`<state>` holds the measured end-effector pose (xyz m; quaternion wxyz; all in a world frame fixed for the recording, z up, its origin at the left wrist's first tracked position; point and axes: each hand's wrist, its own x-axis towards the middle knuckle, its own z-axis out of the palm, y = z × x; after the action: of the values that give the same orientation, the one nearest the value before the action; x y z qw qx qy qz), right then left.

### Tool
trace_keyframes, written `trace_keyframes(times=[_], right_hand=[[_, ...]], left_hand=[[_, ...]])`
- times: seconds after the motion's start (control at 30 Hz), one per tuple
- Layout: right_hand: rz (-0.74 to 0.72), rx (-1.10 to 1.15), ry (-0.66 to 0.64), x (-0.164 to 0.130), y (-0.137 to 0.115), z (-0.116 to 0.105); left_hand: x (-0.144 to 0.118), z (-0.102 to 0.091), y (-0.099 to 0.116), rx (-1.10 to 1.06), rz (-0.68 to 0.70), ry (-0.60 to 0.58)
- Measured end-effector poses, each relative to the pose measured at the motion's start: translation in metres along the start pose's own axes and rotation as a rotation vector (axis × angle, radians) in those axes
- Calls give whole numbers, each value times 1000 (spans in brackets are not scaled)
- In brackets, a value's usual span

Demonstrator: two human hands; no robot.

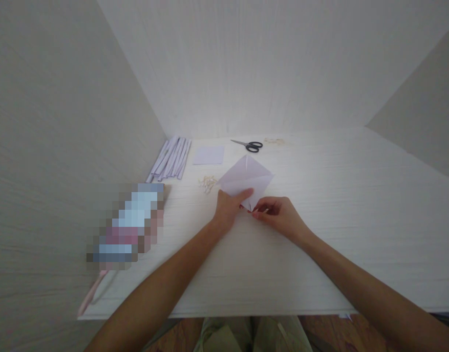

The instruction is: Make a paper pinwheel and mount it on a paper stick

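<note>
Far left on the white table [356, 220], a blurred-out object [136, 220] lies near the wall, a pink strap [90, 293] trailing from it toward the near edge. Just beyond it, a bundle of rolled paper tubes [171, 159], side by side and slanting. Now a small heap of pale bands [208, 183], and behind that a flat square of paper [208, 155].

And here's the left hand [227, 208], closed on the sheet of paper [246, 176]: thumb laid across the top, fingers tucked beneath and mostly hidden. The sheet sits right between the two hands, in front of them, turned like a diamond, creases running across it, one corner pointing back at the person. Behind it lie the scissors [247, 145], black handles to the right, blades to the left.

Over to the right hand [279, 212], fingers curled, thumb and forefinger drawn close together right at the sheet's near corner; whether they grip that corner or something small, one cannot tell. Beyond, near the back wall, lies a second scatter of pale bands [275, 141].
</note>
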<state>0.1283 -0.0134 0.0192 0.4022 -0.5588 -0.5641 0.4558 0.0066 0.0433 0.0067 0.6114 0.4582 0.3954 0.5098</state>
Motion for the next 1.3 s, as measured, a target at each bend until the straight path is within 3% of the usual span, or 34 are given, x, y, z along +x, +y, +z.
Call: trace_keyframes(times=[0.13, 0.77, 1.3], right_hand=[[3, 75, -20, -1, -4, -2], [-21, -6, -56, 3, -1, -2], [21, -33, 24, 3, -1, 0]], left_hand=[[0, 0, 0, -4, 3, -19], [-3, 1, 1, 37, -5, -52], [-2, 2, 2, 63, -33, -41]])
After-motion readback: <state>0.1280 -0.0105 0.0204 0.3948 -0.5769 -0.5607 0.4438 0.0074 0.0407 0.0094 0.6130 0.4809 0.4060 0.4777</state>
